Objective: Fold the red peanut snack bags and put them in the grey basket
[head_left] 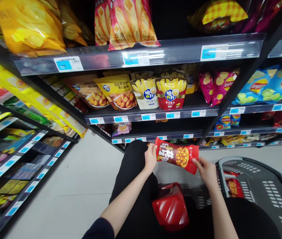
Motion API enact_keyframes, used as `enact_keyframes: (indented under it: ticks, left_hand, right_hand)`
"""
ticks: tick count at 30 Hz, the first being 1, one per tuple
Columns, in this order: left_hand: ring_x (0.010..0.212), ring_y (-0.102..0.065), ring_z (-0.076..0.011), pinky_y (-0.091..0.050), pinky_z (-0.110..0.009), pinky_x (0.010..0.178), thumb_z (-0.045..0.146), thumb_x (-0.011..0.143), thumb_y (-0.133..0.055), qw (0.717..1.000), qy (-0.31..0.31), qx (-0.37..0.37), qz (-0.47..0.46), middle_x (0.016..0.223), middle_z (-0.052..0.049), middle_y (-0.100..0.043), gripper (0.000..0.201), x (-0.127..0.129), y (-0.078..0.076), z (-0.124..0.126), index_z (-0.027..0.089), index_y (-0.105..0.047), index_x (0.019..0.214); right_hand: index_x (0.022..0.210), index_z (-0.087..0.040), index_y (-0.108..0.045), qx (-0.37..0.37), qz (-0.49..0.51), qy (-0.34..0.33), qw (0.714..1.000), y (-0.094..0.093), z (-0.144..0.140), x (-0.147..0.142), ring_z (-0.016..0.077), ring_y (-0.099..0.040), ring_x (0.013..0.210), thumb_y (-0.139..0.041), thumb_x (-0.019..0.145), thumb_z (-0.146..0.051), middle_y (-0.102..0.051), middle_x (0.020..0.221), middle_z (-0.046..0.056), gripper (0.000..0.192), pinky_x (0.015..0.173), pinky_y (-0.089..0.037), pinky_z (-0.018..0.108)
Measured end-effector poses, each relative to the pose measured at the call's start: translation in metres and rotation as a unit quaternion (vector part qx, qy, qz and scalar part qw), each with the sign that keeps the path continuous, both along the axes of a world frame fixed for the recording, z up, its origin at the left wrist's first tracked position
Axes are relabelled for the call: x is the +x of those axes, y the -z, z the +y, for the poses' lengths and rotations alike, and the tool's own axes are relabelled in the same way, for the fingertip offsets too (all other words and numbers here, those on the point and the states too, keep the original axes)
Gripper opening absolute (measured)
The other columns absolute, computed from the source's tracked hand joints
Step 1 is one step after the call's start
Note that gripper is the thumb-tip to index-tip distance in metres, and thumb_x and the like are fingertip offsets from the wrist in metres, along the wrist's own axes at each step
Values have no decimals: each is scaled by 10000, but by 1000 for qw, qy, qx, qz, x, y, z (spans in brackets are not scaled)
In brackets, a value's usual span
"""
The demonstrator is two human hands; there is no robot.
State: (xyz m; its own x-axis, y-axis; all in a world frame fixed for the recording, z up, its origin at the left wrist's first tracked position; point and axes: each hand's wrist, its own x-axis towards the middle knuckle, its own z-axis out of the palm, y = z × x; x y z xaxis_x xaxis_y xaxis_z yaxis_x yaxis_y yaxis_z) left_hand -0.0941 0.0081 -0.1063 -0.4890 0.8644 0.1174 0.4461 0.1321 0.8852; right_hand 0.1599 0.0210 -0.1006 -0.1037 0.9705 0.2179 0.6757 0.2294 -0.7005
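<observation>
I hold a red crinkly snack packet (177, 156) between my left hand (150, 157) and right hand (207, 172), each gripping one end, just left of the grey plastic shopping basket (262, 189), below the black shelf (155, 134).

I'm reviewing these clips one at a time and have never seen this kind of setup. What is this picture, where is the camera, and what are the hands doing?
There is no machine here: a person wears a camera on the head, looking forward and down at their own bare hands. The single view shows a shop aisle. The left hand and right hand hold a red snack bag by its two ends, in front of black shelves stocked with snack bags and blue price labels. Low on the right sits a grey shopping basket with a similar red packet inside.
</observation>
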Motion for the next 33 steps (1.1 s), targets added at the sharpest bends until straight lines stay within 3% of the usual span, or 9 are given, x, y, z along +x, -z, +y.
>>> enact_keyframes:
  ticks: [5,10,13,16,19,21,24,27,33]
  left_hand:
    - [666,-499,-146,-358,-223,622,347,827,-483,986,-1,40,-164,688,6,-542,195,-1,5,2,199,-511,703]
    - [610,-497,-116,-409,-222,593,349,777,-554,951,36,24,-305,702,12,-533,161,5,16,5,193,-522,751]
    - [609,-544,-119,-459,-261,614,359,770,-563,909,63,-3,-413,729,5,-570,185,7,20,6,191,-524,837]
    - [681,-595,-146,-484,-297,684,389,772,-570,847,81,-8,-525,742,-28,-608,234,3,18,7,161,-528,740]
    - [742,-622,-158,-484,-283,735,283,724,-649,782,92,9,-617,806,-52,-653,169,-4,13,7,136,-579,768]
    - [763,-635,-165,-483,-277,748,181,684,-676,770,104,7,-630,861,-65,-674,213,-7,11,7,125,-611,879]
    - [744,-649,-180,-490,-286,747,145,675,-677,785,106,-34,-609,854,-97,-692,251,-7,12,6,92,-639,918]
    - [727,-657,-196,-501,-309,747,177,661,-701,810,94,-60,-576,821,-115,-699,233,-4,16,5,79,-660,869]
    - [663,-647,-167,-507,-270,671,279,563,-783,841,68,-37,-535,731,-67,-694,296,2,20,6,103,-651,762]
  right_hand:
    - [598,-164,-617,130,-6,28,991,1,-5,-6,75,-419,373,-420,839,-553,-519,441,-16,498,414,-289,191]
    - [716,-164,-691,294,-103,34,950,2,-11,-9,89,-517,431,-490,877,-337,-634,548,33,310,471,-338,201]
    - [839,-189,-710,332,-126,11,935,0,-16,-8,97,-556,486,-519,860,-204,-636,561,30,193,533,-381,203]
    - [947,-241,-695,337,-66,-20,939,-4,-18,-9,119,-632,645,-528,835,-131,-697,749,44,229,637,-439,206]
    - [981,-255,-681,273,66,-11,960,-8,-19,-12,151,-657,758,-531,823,-161,-705,868,46,237,683,-477,227]
    - [983,-241,-678,176,184,0,967,-9,-17,-13,180,-655,815,-506,835,-219,-700,911,55,228,709,-496,269]
    - [992,-206,-667,12,345,4,939,-9,-13,-11,230,-632,912,-526,818,-328,-681,987,83,254,749,-508,339]
    - [952,-198,-639,-95,431,18,897,-8,-8,-9,243,-645,861,-688,678,-361,-683,947,83,322,704,-525,345]
    - [897,-203,-569,-129,449,57,882,-2,-3,-10,175,-635,615,-770,572,-334,-662,675,6,404,561,-509,280]
